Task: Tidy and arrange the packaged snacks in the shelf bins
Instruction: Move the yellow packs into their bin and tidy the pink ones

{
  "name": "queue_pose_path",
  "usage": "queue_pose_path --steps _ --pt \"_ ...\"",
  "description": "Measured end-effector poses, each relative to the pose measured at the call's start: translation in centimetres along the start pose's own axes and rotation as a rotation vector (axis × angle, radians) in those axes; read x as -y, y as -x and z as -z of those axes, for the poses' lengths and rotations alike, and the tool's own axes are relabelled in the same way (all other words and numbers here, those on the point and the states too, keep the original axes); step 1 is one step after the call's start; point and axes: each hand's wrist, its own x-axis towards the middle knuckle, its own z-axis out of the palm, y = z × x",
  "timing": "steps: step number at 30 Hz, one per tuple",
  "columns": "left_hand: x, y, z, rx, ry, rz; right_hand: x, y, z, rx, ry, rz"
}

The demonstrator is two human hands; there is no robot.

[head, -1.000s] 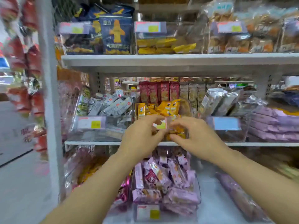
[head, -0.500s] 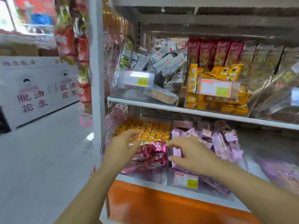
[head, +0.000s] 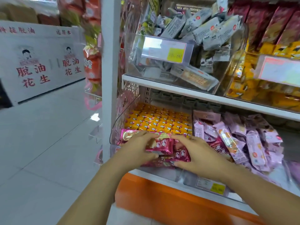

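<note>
Your left hand (head: 136, 151) and right hand (head: 200, 155) reach side by side over the front edge of the lower shelf (head: 162, 174), at its left end. Your left hand curls its fingers round a red packet (head: 164, 146), lifted a little above the others. Your right hand clasps a second red packet (head: 182, 155) just beside it, fingers over the top and thumb beneath. Both packets sit at the front of a clear bin (head: 116, 125), on a heap of the same red packs. Behind them in that bin lie rows of small yellow packs (head: 159, 120). To the right, a loose pile of pink packets (head: 233, 140) crowds close against your right hand. A white upright post (head: 110, 62) stands at the shelf's left corner. On the upper shelf (head: 178, 90), a clear tagged bin (head: 134, 62) holds jumbled grey-white packets (head: 206, 28).
</note>
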Motion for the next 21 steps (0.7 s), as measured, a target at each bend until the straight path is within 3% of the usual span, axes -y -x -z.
queue_pose_path --steps 8,13,16,21 --pt "-0.7 -2.2 -0.8 0.150 -0.055 -0.033 0.3 0.0 -0.2 0.009 -0.014 0.012" --pt "-0.3 -1.6 -0.8 0.038 -0.066 -0.042 0.7 -0.5 -0.4 -0.019 -0.207 0.033" --pt "0.0 -1.4 -0.4 -0.065 0.050 -0.063 0.9 -0.9 -0.4 -0.133 -0.342 0.045" --pt "0.3 -0.8 1.0 -0.174 0.191 -0.048 1.3 -1.2 -0.3 -0.196 -0.356 0.013"
